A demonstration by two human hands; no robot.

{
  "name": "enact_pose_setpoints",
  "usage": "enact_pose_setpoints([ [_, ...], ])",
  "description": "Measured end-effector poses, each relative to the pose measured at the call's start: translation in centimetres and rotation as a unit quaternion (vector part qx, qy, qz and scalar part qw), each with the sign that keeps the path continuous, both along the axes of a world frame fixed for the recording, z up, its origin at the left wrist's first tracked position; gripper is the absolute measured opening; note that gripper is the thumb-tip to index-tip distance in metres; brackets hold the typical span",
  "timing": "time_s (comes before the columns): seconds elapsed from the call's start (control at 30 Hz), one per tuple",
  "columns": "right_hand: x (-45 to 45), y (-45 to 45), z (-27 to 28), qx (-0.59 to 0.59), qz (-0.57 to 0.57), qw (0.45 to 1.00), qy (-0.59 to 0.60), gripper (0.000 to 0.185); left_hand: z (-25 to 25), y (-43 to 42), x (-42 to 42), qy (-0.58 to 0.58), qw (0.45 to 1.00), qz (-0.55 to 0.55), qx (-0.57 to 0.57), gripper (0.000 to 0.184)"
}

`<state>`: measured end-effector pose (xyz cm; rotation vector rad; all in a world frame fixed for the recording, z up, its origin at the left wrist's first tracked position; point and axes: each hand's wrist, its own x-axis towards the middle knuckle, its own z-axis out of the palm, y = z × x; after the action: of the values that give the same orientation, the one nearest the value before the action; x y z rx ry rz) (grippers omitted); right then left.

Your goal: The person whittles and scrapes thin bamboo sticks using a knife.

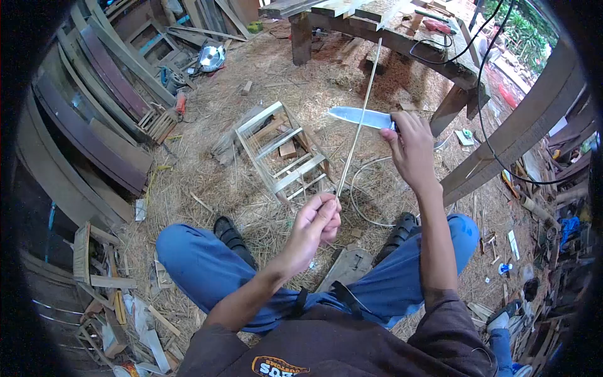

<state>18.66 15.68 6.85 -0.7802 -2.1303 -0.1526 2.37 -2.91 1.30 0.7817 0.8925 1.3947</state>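
My left hand [318, 220] is closed around the lower end of a long, thin, pale strip [350, 154], which looks like bamboo or wood. The strip slants up and away from me toward the workbench. In my right hand [411, 147] is a large knife [361, 117], its broad blade pointing left. Blade and strip cross partway along the strip's length; whether they touch, I cannot tell. The knife's handle is mostly hidden by my fingers. On the ground beyond my left hand lies a small slatted wooden frame [279, 151].
A wooden workbench [383, 28] stands ahead, with a dark cable [480, 94] hanging at its right. Planks [94, 103] lean on the left near a circular saw [211, 58]. Shavings cover the ground. A wooden post [515, 129] slants at the right, and another person's shoe [502, 317] shows lower right.
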Motion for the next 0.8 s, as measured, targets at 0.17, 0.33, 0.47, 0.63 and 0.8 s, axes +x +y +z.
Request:
enact_pose_setpoints([
  [0.17,-0.5,-1.4,0.1,-0.012,0.02,0.999,-0.027,0.029,-1.5,-0.7,-1.2,0.087,0.996,-0.018,0.002,0.023],
  [0.33,-1.2,-2.4,-0.1,-0.004,0.049,0.998,-0.034,0.029,-1.1,-0.6,-1.9,0.122,0.992,0.033,0.017,0.032],
  [0.47,-1.7,-2.8,-0.5,-0.016,0.085,0.996,-0.035,0.031,-0.5,-0.5,-2.2,0.117,0.992,0.018,0.034,0.034],
  [0.63,-2.1,-3.7,-0.8,-0.051,0.118,0.99,-0.055,0.031,0.4,0.2,-2.1,0.096,0.994,0.04,0.041,0.033],
  [0.8,-2.5,-4.1,-1.8,-0.083,0.16,0.981,-0.065,0.031,0.9,0.6,-1.6,0.06,0.995,0.052,0.067,0.032],
])
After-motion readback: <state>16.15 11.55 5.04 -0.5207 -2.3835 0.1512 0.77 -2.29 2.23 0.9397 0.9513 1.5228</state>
